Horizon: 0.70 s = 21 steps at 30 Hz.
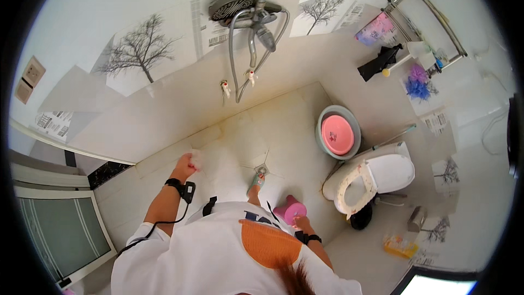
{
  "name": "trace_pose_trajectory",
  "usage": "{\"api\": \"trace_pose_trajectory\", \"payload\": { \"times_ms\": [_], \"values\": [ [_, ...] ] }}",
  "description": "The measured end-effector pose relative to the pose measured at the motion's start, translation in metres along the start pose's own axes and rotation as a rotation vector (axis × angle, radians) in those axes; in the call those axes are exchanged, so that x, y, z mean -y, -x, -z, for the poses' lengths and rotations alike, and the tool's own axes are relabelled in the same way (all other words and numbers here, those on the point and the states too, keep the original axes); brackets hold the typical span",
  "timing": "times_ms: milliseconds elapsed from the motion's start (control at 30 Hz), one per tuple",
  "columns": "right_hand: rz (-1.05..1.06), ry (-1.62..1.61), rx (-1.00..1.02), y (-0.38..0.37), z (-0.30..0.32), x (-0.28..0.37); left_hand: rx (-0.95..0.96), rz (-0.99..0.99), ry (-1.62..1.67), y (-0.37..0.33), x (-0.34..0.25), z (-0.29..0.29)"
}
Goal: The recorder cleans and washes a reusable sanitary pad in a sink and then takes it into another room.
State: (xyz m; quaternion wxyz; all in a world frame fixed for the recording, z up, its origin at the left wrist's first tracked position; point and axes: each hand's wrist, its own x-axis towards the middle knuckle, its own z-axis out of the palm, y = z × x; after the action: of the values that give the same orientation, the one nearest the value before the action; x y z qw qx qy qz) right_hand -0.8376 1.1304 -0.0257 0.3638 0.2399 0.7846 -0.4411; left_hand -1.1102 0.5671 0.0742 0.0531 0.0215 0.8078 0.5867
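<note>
I see a pink basin (337,134) inside the grey tub (355,143), near the toilet (388,170). The left hand (184,168) is curled round a pale, blurred wad (197,159) over the floor (224,186); the right hand (301,223) meets a pink pail (291,209), its grip unclear to me.

Out on the left there's a pale, filmy wad (198,159), pinched at the curled fingers of the left hand (186,168), soft-edged and so faint that its exact shape can't be made out. And over on the right, here's a bright pink plastic vessel (292,208), its rounded end turned up to view, its body flaring leftward, the right hand (301,223) right at its lower edge, the grip too small to read.
</note>
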Motion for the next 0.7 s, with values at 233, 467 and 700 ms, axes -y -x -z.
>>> {"api": "trace_pose_trajectory", "payload": {
  "times_ms": [233, 467, 700],
  "values": [
    [0.037, -0.159, 0.053, -0.07, 0.133, 0.148, -0.536, 0.767, 0.643, 0.015, 0.055, 0.025],
    [0.059, -0.372, 0.074, -0.137, 0.244, 0.218, -0.711, 0.585, 1.252, -0.086, -0.093, -0.041],
    [0.231, -0.121, 0.2, -0.228, 0.274, 0.37, -0.931, 0.852, 1.127, -0.134, -0.013, -0.076]
  ]
}}
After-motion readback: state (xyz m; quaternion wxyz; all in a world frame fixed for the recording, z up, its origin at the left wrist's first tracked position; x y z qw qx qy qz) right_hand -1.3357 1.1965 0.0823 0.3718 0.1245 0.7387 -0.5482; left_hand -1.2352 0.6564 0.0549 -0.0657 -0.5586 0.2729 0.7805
